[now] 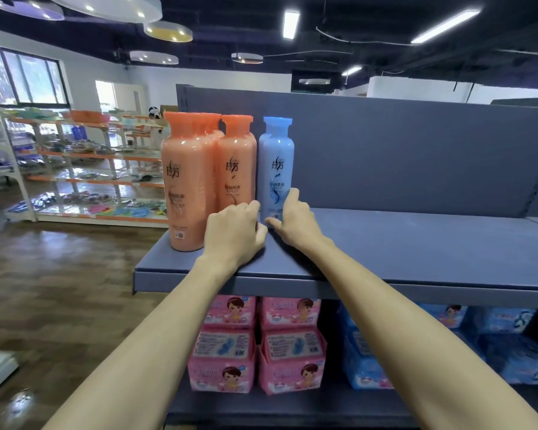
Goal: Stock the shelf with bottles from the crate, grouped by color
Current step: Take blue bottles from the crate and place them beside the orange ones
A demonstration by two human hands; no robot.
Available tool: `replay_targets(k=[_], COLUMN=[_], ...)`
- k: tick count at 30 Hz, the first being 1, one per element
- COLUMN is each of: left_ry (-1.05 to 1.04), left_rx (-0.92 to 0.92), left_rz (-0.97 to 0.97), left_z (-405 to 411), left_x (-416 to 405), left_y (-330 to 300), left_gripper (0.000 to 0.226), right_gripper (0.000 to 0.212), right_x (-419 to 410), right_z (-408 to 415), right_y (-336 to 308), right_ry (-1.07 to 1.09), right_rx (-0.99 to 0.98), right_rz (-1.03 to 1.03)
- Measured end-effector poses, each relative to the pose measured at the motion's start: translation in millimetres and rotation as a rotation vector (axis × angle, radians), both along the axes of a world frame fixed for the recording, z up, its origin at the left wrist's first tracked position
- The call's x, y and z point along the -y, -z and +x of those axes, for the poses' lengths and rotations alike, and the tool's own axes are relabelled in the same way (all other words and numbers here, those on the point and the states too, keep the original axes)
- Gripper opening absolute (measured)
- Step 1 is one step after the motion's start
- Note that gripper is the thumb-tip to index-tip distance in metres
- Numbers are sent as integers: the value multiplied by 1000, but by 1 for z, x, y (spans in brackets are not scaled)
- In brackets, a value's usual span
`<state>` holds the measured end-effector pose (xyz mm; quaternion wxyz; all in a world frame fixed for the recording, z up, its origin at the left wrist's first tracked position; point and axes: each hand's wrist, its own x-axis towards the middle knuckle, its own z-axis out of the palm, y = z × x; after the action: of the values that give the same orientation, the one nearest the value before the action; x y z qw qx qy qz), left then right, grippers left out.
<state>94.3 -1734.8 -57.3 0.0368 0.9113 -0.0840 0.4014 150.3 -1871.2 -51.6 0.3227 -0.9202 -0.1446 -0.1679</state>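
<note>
Several orange bottles [187, 181] stand in a cluster at the left end of the grey upper shelf [416, 243]. Just to their right stands an upright blue bottle [276, 162], with what looks like a second blue one close behind it. My left hand [233, 234] is curled at the blue bottle's lower left, fingertips in the gap beside the nearest orange bottle [235, 169]. My right hand [295, 218] holds the bottle's lower right, index finger up its side and thumb across the front of its base. No crate is in view.
The upper shelf runs bare to the right of the blue bottle, with a grey back panel [416, 150] behind. Pink packs [255, 342] and blue packs [448, 346] fill the shelf below. An open wooden floor and another rack [84, 169] lie to the left.
</note>
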Motion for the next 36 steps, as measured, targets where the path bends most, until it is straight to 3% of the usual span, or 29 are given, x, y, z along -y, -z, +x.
replay_targets(k=[24, 29, 36], left_ry=[4, 13, 38], left_rx=[34, 11, 18], left_rz=[-16, -38, -40], left_z=[3, -2, -10], left_x=[-1, -1, 1], left_y=[4, 0, -5], left_gripper=[17, 16, 15], right_gripper=[45, 50, 55], right_x=[-12, -1, 33], right_z=[20, 1, -45], right_y=[1, -6, -36], right_ry=[18, 46, 63], right_rx=[-20, -68, 51], right_rz=[19, -44, -205])
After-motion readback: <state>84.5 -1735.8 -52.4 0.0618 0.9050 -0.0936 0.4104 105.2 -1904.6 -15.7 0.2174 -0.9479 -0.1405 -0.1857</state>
